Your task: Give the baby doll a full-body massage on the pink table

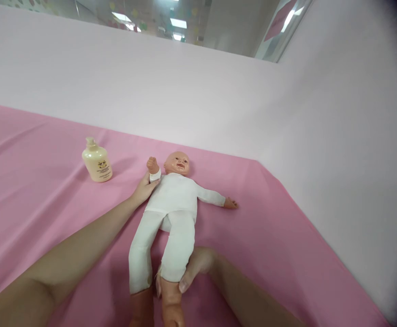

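A pink sheet (287, 236) covers the flat surface that fills the lower two thirds of the frame, with pale pink walls (198, 100) rising behind it and along the right side. One baby doll (173, 200) lies face up at the centre of the frame, head toward the back wall, feet toward the bottom edge. It wears a white one-piece suit; one doll arm is bent up beside the head, the other stretches out to the right.

Two bare forearms come in from the bottom edge. The left hand (144, 188), left of centre, is curled around the doll's raised arm just below its small fist. The right hand (193, 270), at lower centre, is wrapped around the doll's lower leg where the white cuff ends, thumb on top.

The doll looks light, with a soft, floppy cloth-covered body and firmer, smooth plastic head, hands and feet; the clothed limbs probably give the surest grip.

One cream pump bottle (96, 162) with a small printed label stands upright at upper left of the doll, well apart from both hands.
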{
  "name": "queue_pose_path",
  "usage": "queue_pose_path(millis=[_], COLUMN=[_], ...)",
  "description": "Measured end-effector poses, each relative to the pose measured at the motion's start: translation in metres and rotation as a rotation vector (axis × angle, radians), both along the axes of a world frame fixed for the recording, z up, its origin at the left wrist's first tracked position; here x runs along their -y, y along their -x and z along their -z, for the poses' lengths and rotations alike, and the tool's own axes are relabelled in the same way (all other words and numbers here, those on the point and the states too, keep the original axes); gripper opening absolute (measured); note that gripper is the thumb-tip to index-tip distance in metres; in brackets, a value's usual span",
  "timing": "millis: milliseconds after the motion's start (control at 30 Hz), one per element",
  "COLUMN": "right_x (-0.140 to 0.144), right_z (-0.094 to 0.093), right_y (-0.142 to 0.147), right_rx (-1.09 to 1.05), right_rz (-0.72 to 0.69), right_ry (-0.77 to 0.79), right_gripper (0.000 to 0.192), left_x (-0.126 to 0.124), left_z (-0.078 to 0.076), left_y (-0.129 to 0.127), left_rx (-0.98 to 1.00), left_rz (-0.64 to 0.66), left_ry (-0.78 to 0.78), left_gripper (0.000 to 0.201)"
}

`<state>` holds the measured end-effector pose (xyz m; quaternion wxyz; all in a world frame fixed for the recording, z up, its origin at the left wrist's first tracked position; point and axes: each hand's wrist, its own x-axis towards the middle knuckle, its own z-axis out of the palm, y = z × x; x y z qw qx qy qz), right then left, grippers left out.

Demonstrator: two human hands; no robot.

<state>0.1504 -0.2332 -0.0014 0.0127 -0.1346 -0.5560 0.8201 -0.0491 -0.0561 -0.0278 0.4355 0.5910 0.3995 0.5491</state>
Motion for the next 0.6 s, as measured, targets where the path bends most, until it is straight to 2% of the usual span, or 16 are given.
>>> queue_pose_path(millis=[100,200,367,500,567,600], right_x=[0.0,0.002,0.002,-0.004,-0.007,-0.007], right_z=[-0.006,-0.012,-0.018,0.002,0.019,0.028], right_y=[0.001,0.002,0.006,0.012,0.016,0.018], right_rx=[-0.038,-0.029,-0.035,-0.174,-0.367,-0.48], right_rz=[-0.041,-0.021,-0.024,-0.142,-0.182,-0.144], right_ry=[0.021,0.022,0.021,0.096,0.148,0.171], right_gripper=[0.038,0.038,0.042,0.056,0.065,0.064], left_x=[0.0,-0.001,-0.004,-0.001,0.002,0.003], left_z=[-0.001,-0.001,0.002,0.002,0.0,-0.001], left_y=[-0.001,-0.002,-0.002,-0.002,-0.001,0.0], left_rx=[0.059,0.112,0.128,0.143,0.071,0.017], left_rz=[-0.017,-0.02,-0.009,0.023,0.048,0.068], left_ry=[0.046,0.077,0.064,0.023,-0.038,-0.09], left_gripper=[0.041,0.042,0.043,0.043,0.04,0.038])
